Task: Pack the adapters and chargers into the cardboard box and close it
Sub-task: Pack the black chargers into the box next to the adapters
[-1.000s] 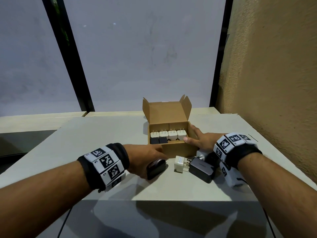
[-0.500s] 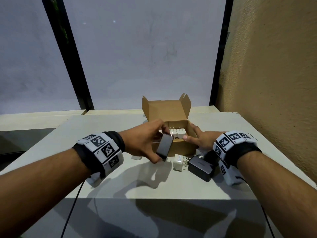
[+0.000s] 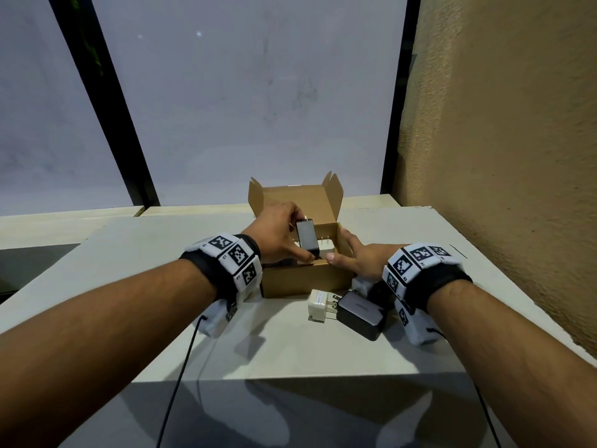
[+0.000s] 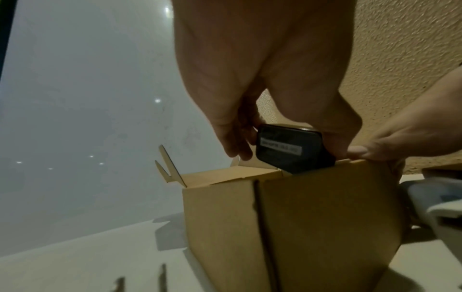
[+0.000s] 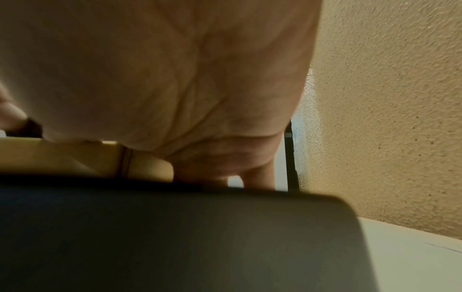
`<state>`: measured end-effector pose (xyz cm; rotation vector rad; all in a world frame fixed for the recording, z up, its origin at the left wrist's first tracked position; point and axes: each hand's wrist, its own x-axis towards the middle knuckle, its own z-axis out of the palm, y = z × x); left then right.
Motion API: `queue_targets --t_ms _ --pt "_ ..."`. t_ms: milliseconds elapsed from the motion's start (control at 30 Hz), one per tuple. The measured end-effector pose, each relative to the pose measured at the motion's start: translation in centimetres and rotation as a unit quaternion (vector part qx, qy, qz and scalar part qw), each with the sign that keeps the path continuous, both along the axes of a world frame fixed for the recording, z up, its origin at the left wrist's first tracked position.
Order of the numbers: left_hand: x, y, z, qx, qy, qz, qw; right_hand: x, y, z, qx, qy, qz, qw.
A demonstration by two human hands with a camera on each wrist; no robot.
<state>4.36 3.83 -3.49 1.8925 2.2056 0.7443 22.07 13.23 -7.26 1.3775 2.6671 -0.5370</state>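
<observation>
An open cardboard box (image 3: 300, 279) (image 4: 300, 217) stands mid-table with its lid flaps up. My left hand (image 3: 281, 234) (image 4: 250, 98) pinches a black charger (image 3: 307, 237) (image 4: 292, 150) upright over the box's near edge, its lower end inside the rim. White adapters (image 3: 326, 250) show inside the box behind it. My right hand (image 3: 358, 257) (image 5: 175, 79) lies flat with straight fingers against the box's right wall, thumb on the near rim. On the table in front lie a white adapter (image 3: 318, 305) and a large black charger (image 3: 360, 313) (image 5: 175, 237).
A rough tan wall (image 3: 500, 156) runs close along the right of the table (image 3: 290, 347). A large pale window (image 3: 258, 92) with black frames stands behind the box. A black cable (image 3: 181, 367) hangs off the table's front edge at the left.
My left hand lifted the black charger from the table, carried it up and forward, and now holds it at the box's mouth. The right hand stayed against the box.
</observation>
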Motion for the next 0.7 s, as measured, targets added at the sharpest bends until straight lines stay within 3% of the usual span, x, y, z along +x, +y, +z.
queue_targets --t_ms 467,700 --pt "-0.7 1.2 -0.8 -0.059 0.020 -0.005 0.998 0.3 -0.2 0.3 0.003 0.000 0.007 1.000" --pt "-1.1 1.6 -1.7 -0.148 0.008 -0.004 0.989 0.2 -0.2 0.3 0.001 -0.006 0.004 1.000"
